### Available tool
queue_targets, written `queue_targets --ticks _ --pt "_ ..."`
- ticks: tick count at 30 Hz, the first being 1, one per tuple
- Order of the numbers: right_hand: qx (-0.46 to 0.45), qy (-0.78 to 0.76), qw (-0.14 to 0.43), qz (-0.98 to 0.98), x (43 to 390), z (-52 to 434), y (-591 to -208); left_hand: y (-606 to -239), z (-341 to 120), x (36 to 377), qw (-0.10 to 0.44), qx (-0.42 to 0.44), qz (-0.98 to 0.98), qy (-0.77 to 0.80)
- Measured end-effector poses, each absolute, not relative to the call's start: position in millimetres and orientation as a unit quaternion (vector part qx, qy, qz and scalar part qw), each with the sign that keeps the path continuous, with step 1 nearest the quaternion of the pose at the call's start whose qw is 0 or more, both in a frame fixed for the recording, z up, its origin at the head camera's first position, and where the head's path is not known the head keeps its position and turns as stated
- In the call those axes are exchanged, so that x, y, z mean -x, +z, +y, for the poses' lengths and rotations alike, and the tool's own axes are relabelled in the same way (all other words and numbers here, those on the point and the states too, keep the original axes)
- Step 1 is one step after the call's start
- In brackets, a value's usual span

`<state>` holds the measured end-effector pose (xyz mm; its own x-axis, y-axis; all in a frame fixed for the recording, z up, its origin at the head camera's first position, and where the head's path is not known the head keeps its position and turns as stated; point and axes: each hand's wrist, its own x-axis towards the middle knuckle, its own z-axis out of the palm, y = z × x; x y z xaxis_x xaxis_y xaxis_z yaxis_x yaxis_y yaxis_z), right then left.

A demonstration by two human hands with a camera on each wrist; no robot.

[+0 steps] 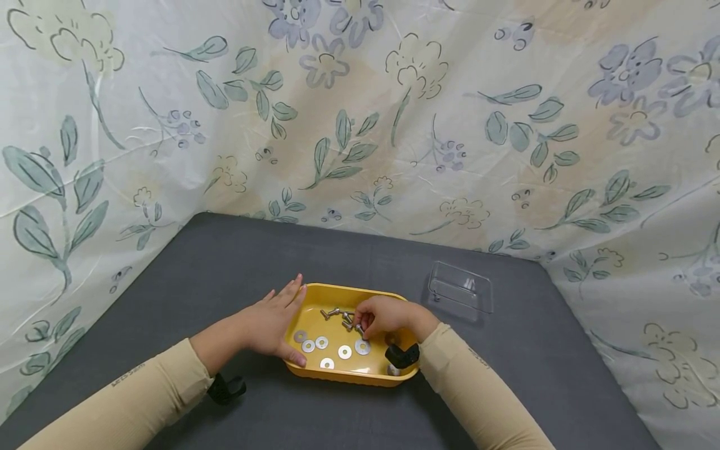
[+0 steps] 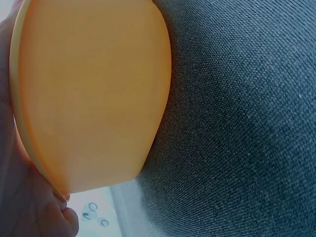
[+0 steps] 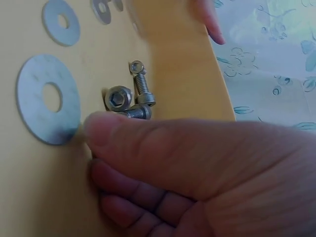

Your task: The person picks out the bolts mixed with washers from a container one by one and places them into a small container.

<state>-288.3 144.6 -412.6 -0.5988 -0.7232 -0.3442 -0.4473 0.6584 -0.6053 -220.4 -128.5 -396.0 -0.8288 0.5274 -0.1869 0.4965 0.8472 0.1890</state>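
Observation:
A yellow tray [image 1: 371, 377] holds several flat washers [image 1: 345, 352] and a small heap of socket-head bolts [image 1: 335, 311]. My left hand [image 1: 270, 325] lies with spread fingers along the tray's left end, thumb over the near rim. In the left wrist view, that hand borders the tray's outer wall [image 2: 94, 98]. My right hand [image 1: 388, 314] reaches down into the tray, its fingers bent among the bolts. In the right wrist view, the thumb tip sits right beside a bolt head [image 3: 118, 98] and a large washer [image 3: 48, 98]; I cannot tell whether the fingertips pinch a bolt.
A clear plastic box [image 1: 461, 289] stands behind the tray to the right, on the dark grey table [image 1: 270, 247]. Floral cloth [image 1: 360, 125] hangs around the table's back and sides. A black strap [image 1: 402, 356] on the right wrist overhangs the tray's right end.

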Motion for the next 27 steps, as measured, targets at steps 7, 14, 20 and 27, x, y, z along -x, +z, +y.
queue_targets --ticks 7,14,20,27 --pt "0.340 -0.263 0.275 0.860 290 148 -410 -393 -128 220 0.121 -0.272 0.952 0.066" --pt "0.350 -0.283 0.259 0.855 291 150 -405 -391 -128 219 0.121 -0.272 0.953 0.063" --pt "0.342 -0.314 0.253 0.849 291 149 -399 -393 -128 219 0.122 -0.271 0.953 0.063" --pt "0.338 -0.335 0.247 0.844 289 151 -390 -395 -129 221 0.118 -0.273 0.953 0.061"
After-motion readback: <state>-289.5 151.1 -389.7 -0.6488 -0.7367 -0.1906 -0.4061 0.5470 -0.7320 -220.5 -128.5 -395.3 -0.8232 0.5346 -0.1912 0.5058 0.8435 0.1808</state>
